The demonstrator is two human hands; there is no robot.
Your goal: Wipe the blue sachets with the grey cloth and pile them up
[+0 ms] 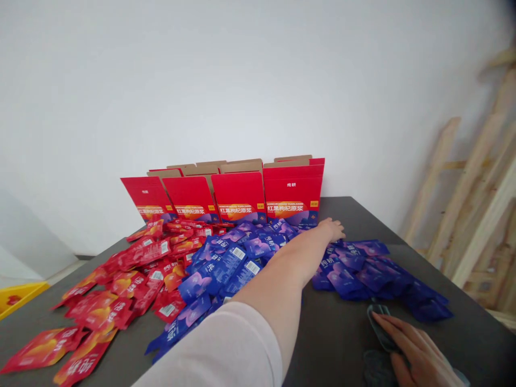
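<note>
My left arm stretches over the pile of blue pouches. At its far end my left hand is beside the back of the pouches on the right, its visible fingers apart; part of the palm side is hidden. At the lower right my right hand has its fingers over a dark grey-green, cloth-like thing, with the thumb below. Its exact kind is unclear. A heap of red pouches lies left of the blue ones.
Several red cartons with raised flaps stand at the back of the dark table, against the white wall. A yellow bin shows at the left edge. Wooden slats lean at the right.
</note>
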